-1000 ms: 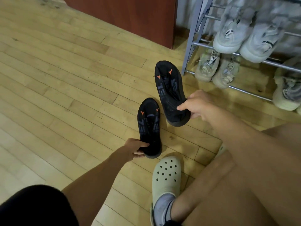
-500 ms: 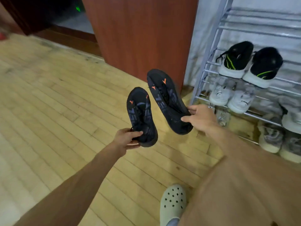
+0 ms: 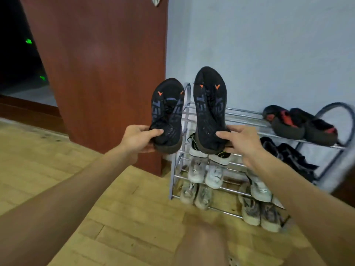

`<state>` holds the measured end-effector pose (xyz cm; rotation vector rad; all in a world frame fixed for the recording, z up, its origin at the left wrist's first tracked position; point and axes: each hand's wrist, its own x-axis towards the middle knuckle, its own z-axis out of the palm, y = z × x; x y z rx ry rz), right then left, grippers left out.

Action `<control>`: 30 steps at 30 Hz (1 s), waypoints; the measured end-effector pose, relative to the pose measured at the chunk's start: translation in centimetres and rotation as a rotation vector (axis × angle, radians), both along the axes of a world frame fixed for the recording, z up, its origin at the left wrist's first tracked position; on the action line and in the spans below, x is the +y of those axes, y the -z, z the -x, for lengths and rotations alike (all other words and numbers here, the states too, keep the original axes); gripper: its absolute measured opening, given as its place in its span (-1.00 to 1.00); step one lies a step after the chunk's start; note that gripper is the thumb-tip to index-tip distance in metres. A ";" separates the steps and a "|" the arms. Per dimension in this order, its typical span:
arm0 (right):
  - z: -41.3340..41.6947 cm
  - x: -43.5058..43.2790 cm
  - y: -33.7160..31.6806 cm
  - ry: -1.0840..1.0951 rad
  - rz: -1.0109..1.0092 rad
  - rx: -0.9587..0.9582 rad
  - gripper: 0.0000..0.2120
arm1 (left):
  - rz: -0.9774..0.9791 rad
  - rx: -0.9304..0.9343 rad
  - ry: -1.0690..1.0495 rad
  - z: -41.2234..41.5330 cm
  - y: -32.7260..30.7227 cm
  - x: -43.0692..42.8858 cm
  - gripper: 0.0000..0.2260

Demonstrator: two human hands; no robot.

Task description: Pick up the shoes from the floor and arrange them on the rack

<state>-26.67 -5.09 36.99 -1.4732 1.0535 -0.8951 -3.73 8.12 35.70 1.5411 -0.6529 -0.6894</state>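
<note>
A home entryway: a metal shoe rack (image 3: 247,114) against a plain wall (image 3: 269,54), wooden floor (image 3: 119,217).

A tall reddish-brown wooden panel (image 3: 107,73) stood upright on a pale wood plank floor (image 3: 119,217). To its right rose a plain light grey-blue wall (image 3: 269,54). To its left opened a dark doorway (image 3: 17,54), where two small green lights (image 3: 29,41) glowed in the blackness. A small pale ornament (image 3: 156,0) hung at the panel's top edge, cut off by the frame.
</note>
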 end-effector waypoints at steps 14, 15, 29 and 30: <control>3.6 -15.4 -1.9 0.171 -0.163 -0.036 -0.75 | -0.111 -0.061 0.171 2.8 -3.4 -21.1 -0.75; 3.4 -16.1 -1.4 0.169 -0.169 -0.020 -0.74 | -0.129 -0.061 0.180 2.8 -3.1 -21.9 -0.77; 2.7 -14.8 -1.1 0.027 -0.194 0.175 -0.48 | -0.221 -0.284 0.206 4.0 -2.4 -21.7 -0.71; 3.0 -14.1 -1.2 0.034 -0.174 0.176 -0.48 | -0.202 -0.321 0.179 4.4 -2.6 -21.0 -0.70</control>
